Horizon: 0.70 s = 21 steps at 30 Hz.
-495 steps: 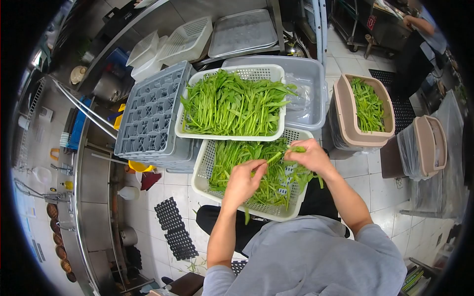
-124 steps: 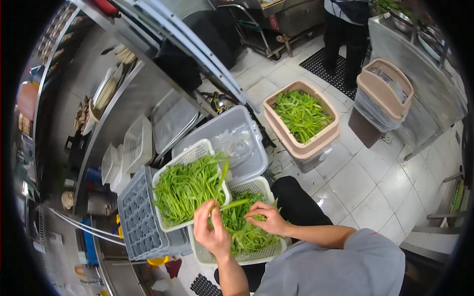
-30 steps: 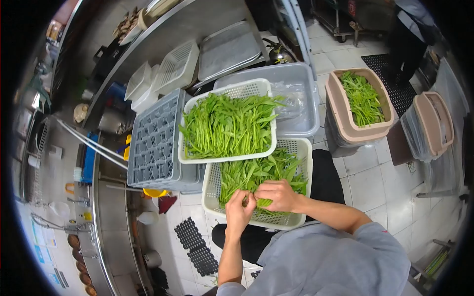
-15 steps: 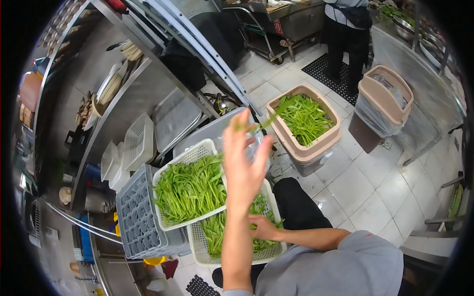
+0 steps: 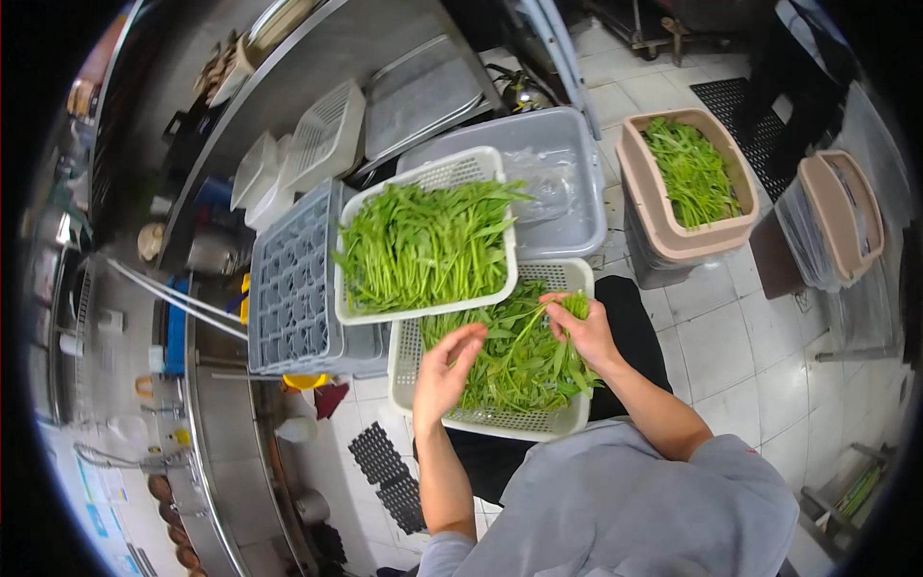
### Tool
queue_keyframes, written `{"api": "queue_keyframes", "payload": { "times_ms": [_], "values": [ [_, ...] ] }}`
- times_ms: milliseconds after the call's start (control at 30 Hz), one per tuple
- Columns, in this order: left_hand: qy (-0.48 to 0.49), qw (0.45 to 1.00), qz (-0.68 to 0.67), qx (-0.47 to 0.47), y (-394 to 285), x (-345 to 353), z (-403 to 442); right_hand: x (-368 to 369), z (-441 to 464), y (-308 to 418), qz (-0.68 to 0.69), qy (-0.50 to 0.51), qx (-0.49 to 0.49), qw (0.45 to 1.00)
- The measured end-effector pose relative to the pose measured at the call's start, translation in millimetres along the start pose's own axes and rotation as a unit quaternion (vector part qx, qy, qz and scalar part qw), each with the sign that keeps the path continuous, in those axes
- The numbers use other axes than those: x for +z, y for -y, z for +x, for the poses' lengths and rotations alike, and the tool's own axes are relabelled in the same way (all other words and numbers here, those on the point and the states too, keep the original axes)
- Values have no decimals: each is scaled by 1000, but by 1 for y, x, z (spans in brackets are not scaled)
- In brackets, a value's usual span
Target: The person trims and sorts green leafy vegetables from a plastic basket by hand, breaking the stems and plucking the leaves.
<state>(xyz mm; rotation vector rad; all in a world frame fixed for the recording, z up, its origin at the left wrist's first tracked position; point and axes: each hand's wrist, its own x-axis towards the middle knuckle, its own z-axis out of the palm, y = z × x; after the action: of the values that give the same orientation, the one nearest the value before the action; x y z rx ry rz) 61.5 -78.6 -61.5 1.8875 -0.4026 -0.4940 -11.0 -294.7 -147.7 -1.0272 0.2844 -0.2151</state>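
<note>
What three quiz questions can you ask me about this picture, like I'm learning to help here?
1. Which of the person's hands is holding green stems?

2. True or false: the grey tub has crumpled clear plastic in it.

3. What is in the tan-rimmed bin nearest that tub?
A. Folded towels
B. Leafy greens
C. Stacked plates

Key:
1. The right hand; the left hand looks empty.
2. True.
3. B.
</note>
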Motion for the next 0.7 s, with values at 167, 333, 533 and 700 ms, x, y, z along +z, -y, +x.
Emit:
{"api": "queue_keyframes", "payload": {
  "times_ms": [167,333,533,700],
  "values": [
    [2,995,-79,-66,25,6,-39,23,-6,-4,-27,4,5,1000],
    [-17,990,-108,-90,45,15,-56,37,-8,-17,-69,28,-4,997],
    [-86,960,-242,-112,70,3,-77,27,1,-20,-90,-36,34,995],
    [-52,960,-250,-115,79,5,-80,42,-6,-10,-54,74,75,993]
  ]
}}
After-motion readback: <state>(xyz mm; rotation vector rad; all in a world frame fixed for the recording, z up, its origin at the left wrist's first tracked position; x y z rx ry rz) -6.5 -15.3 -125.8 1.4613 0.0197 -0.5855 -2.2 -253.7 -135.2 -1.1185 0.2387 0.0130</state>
